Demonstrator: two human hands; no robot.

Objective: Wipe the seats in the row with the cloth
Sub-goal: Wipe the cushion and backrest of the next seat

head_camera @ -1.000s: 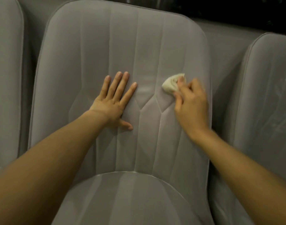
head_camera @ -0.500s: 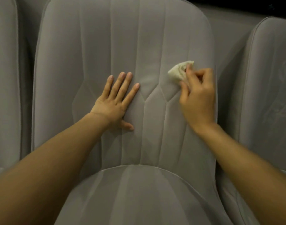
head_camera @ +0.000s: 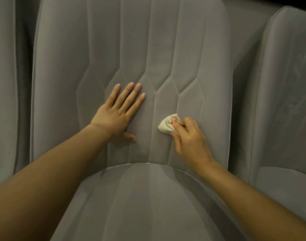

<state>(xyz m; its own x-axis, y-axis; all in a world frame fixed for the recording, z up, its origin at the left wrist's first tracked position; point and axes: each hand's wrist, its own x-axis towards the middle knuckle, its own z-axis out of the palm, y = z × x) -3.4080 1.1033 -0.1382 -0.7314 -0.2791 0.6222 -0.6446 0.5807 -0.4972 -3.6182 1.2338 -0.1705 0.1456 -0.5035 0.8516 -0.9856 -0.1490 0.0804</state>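
A grey padded seat fills the head view, its stitched backrest (head_camera: pixel 131 49) upright and its cushion (head_camera: pixel 148 197) below. My left hand (head_camera: pixel 119 112) lies flat on the backrest with fingers spread, holding nothing. My right hand (head_camera: pixel 188 136) grips a small bunched cream cloth (head_camera: pixel 167 125) and presses it against the lower middle of the backrest, just right of the left hand. Most of the cloth pokes out past my fingertips.
Another grey seat (head_camera: pixel 287 101) stands close on the right, and the edge of a third seat (head_camera: pixel 2 84) shows on the left. Dark narrow gaps separate the seats.
My right hand has carried the cloth down the backrest and leftward, from the upper right side to the lower middle. The left hand stays flat in place. The view has tilted down.
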